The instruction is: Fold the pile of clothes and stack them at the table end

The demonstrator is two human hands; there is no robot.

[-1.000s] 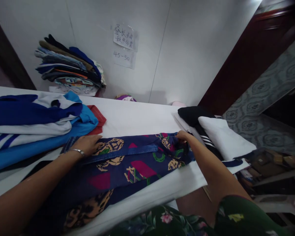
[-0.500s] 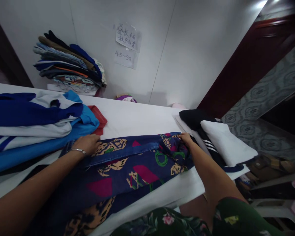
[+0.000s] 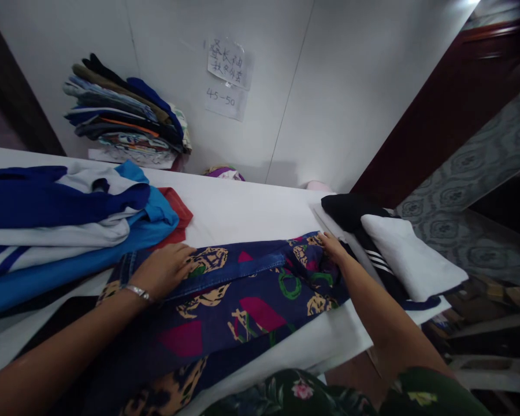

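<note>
A dark blue patterned denim garment [image 3: 260, 300], printed with tan, magenta and green shapes, lies stretched lengthwise along the near side of the white table. My left hand [image 3: 169, 268], with a silver bracelet at the wrist, rests flat on its left part, fingers extended over the cloth. At the far right end, my right hand [image 3: 331, 247] pinches the garment's upper corner; the thumb side is partly hidden. My left forearm covers some of the lower left cloth.
Loose blue and white clothes [image 3: 60, 202] pile up on the left, with a red cloth [image 3: 179, 214] beside them. Against the wall stands a stack of folded clothes [image 3: 130, 115]. Right of the garment lie a folded white garment [image 3: 411, 254] and black clothes [image 3: 346, 211] on the white table [image 3: 247, 208].
My left hand has slid a little right along the garment, and its fingers have straightened out. My right hand stays at the same corner. The view has shifted slightly.
</note>
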